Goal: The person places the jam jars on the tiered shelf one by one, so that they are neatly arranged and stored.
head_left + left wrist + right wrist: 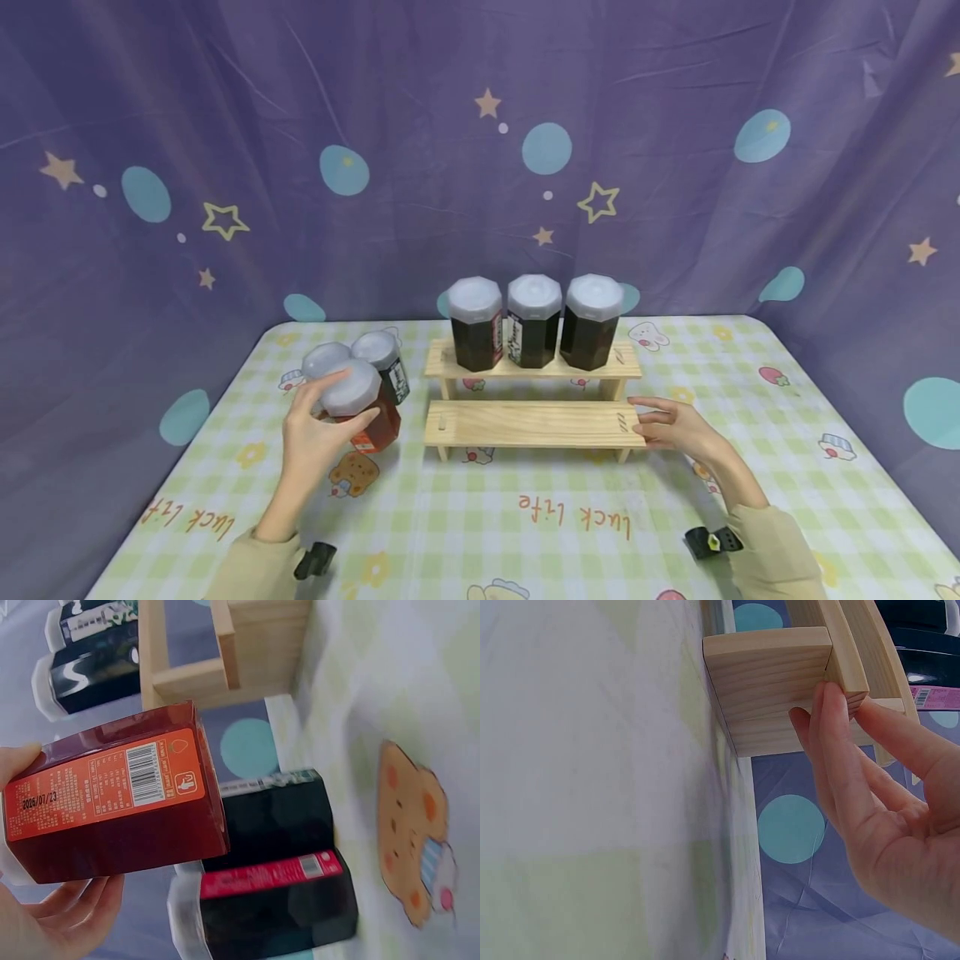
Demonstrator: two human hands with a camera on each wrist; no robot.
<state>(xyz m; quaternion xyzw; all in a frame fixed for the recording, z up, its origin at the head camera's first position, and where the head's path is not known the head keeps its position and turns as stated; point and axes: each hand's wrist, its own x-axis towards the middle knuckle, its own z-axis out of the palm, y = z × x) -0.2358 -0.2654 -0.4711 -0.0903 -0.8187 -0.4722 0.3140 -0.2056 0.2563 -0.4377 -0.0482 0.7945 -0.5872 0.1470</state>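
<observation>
Your sleeves [776, 550] are lying over the near side of the table [450, 533]. Toward its left edge, your left hand [309, 437] is gripping a red jar [384, 429] by its whitish lid [351, 396], thumb on one side and fingers on the other, spread about as wide as the lid. That jar is tilting, its base hanging above the table, and its orange label [112, 784] is showing a barcode. Just behind it, two dark jars [274, 915] are standing. Your right hand [678, 433] is touching the right end of the lower shelf [525, 423] of the wooden rack [615, 388]; whether it is pinching there, I cannot tell. Three more jars [533, 340] are lining the upper shelf [437, 358], and a purple curtain [420, 167] is hanging behind the far edge.
</observation>
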